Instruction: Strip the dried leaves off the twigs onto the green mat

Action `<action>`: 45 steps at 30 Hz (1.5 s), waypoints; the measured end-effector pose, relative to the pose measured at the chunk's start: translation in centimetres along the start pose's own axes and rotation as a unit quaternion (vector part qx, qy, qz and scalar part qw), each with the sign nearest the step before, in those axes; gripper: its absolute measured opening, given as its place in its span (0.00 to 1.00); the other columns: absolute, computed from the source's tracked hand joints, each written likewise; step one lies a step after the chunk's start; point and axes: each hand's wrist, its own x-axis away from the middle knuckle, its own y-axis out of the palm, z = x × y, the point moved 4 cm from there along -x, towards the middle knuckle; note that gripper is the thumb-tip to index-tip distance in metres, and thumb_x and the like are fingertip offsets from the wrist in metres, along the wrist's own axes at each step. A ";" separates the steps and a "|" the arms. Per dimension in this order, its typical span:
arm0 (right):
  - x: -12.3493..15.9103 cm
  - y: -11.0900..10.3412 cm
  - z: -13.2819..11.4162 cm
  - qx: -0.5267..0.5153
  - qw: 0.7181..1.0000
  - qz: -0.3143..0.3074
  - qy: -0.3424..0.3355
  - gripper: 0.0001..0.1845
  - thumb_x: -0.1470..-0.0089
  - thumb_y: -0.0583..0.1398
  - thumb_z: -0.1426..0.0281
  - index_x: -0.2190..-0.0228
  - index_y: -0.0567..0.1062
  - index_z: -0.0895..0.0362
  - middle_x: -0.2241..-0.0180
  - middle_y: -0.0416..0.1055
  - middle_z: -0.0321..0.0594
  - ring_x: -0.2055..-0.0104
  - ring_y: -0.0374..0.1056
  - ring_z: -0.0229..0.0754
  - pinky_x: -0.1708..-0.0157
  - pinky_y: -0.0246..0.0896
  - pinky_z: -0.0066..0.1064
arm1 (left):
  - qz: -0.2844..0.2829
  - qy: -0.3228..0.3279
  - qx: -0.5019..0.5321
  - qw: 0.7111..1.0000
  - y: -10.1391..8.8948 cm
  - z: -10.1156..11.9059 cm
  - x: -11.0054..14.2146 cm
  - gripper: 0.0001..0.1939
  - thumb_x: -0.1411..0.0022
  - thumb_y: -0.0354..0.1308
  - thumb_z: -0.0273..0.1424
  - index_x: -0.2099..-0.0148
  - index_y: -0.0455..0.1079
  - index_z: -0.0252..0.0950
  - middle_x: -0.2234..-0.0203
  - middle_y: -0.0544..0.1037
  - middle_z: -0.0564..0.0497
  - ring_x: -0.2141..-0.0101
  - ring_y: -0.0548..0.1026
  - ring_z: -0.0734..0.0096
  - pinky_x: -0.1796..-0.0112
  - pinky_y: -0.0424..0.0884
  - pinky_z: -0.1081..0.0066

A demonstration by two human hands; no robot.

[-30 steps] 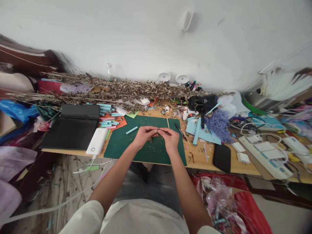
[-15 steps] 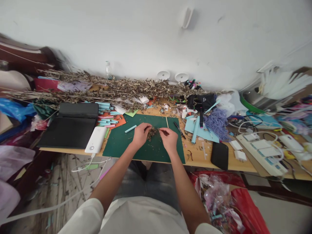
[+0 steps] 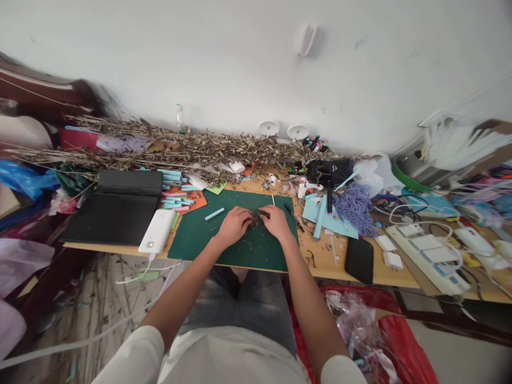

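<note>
Both of my hands meet over the green cutting mat (image 3: pixel 196 240). With curled fingers, my left hand (image 3: pixel 235 226) closes on the left side of a small clump of dried leaves (image 3: pixel 256 217). My right hand (image 3: pixel 275 222) pinches at the same clump from the right. The fingers cover most of it, and brown crumbs lie scattered on the mat below. Left of my left hand rests a light blue paper tube (image 3: pixel 214 214). A dark pen (image 3: pixel 294 216) lies by the mat's right edge, near a thin pale stick (image 3: pixel 273 200).
Dried plant stalks (image 3: pixel 224 146) pile along the wall. A black tablet case (image 3: pixel 114 208) and white power bank (image 3: pixel 157 230) lie left. On the right are a glue gun (image 3: pixel 309 186), purple yarn (image 3: pixel 354 208), a black phone (image 3: pixel 359 260) and a power strip (image 3: pixel 428 258).
My hands have come closer together and now cover more of the dried leaf clump. The view has shifted slightly; the blue tube and pen stay in place.
</note>
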 end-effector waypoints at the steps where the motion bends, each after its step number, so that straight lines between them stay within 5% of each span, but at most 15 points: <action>1: 0.0 0.2 -0.3 0.013 1.000 -0.017 -0.012 0.15 0.48 0.58 0.76 0.59 0.78 0.57 0.59 0.74 0.43 0.61 0.70 0.41 0.55 0.62 0.31 | 0.008 -0.008 0.008 1.000 -0.2 -0.2 0.1 0.10 0.39 0.52 0.22 0.61 0.74 0.36 0.63 0.76 0.46 0.58 0.70 0.63 0.55 0.68 0.60; 6: 1.0 0.9 -1.5 0.064 0.995 -0.064 -0.047 0.13 0.48 0.60 0.72 0.60 0.79 0.56 0.60 0.73 0.44 0.58 0.69 0.43 0.54 0.61 0.31 | 0.014 -0.025 -0.002 1.000 -0.8 -0.8 0.9 0.12 0.41 0.51 0.20 0.65 0.75 0.37 0.66 0.76 0.47 0.61 0.71 0.63 0.56 0.68 0.61; 11: 1.6 1.4 -1.5 0.057 0.997 -0.051 -0.030 0.10 0.47 0.59 0.75 0.65 0.80 0.55 0.67 0.74 0.42 0.64 0.69 0.41 0.59 0.62 0.30 | 0.002 -0.012 -0.035 0.999 -1.0 -0.5 2.0 0.14 0.42 0.59 0.30 0.53 0.73 0.37 0.57 0.74 0.44 0.56 0.71 0.59 0.53 0.68 0.58; 17: 1.8 0.3 -1.2 -0.031 0.998 0.055 0.010 0.11 0.47 0.57 0.75 0.68 0.80 0.56 0.68 0.75 0.42 0.66 0.70 0.41 0.61 0.64 0.31 | -0.035 -0.001 -0.025 0.999 -0.2 -0.8 1.6 0.14 0.39 0.55 0.25 0.52 0.74 0.40 0.57 0.74 0.44 0.55 0.72 0.61 0.52 0.69 0.60; 21: 2.4 -0.7 -2.2 -0.149 0.982 0.113 0.035 0.09 0.48 0.58 0.70 0.68 0.79 0.56 0.67 0.76 0.42 0.67 0.71 0.41 0.64 0.67 0.31 | 0.039 -0.074 0.091 0.992 -0.7 -0.6 0.4 0.16 0.39 0.57 0.31 0.49 0.72 0.38 0.57 0.76 0.44 0.57 0.74 0.63 0.54 0.70 0.62; 24: 3.0 -1.2 -3.4 -0.219 0.966 0.134 0.039 0.10 0.49 0.59 0.67 0.65 0.78 0.56 0.68 0.77 0.41 0.68 0.72 0.42 0.66 0.69 0.32 | 0.083 -0.171 0.251 0.949 -0.4 -0.4 -0.3 0.17 0.41 0.59 0.36 0.51 0.74 0.35 0.60 0.79 0.44 0.63 0.77 0.65 0.59 0.73 0.66; 27: 3.4 -1.7 -4.6 -0.198 0.966 0.165 -0.004 0.08 0.47 0.59 0.68 0.65 0.77 0.56 0.69 0.76 0.41 0.68 0.72 0.42 0.65 0.69 0.33 | 0.068 -0.235 0.370 0.896 0.2 -0.3 -0.7 0.16 0.47 0.64 0.39 0.59 0.78 0.33 0.65 0.81 0.45 0.66 0.77 0.65 0.64 0.73 0.68; 35: 3.7 -2.3 -5.4 -0.148 0.965 0.202 -0.074 0.05 0.46 0.61 0.69 0.71 0.78 0.54 0.69 0.76 0.40 0.67 0.71 0.41 0.63 0.67 0.32 | 0.045 -0.309 0.502 0.806 -0.4 -0.8 -0.7 0.20 0.60 0.71 0.36 0.63 0.79 0.31 0.73 0.81 0.46 0.74 0.76 0.70 0.68 0.73 0.70; 39: 3.7 -1.9 -5.3 -0.164 0.969 0.168 -0.074 0.07 0.46 0.60 0.70 0.72 0.79 0.54 0.69 0.76 0.39 0.67 0.72 0.41 0.63 0.67 0.31 | 0.034 -0.302 0.475 0.826 -0.2 -1.2 -0.6 0.18 0.58 0.70 0.34 0.63 0.78 0.30 0.72 0.81 0.45 0.73 0.76 0.69 0.67 0.74 0.68; 45: 3.5 -0.7 -4.9 -0.161 0.977 0.140 -0.014 0.06 0.51 0.59 0.73 0.73 0.78 0.56 0.74 0.75 0.38 0.74 0.69 0.39 0.71 0.66 0.29 | 0.071 -0.218 0.351 0.908 0.2 -0.5 0.0 0.10 0.49 0.60 0.27 0.61 0.76 0.33 0.68 0.80 0.46 0.67 0.78 0.68 0.62 0.74 0.69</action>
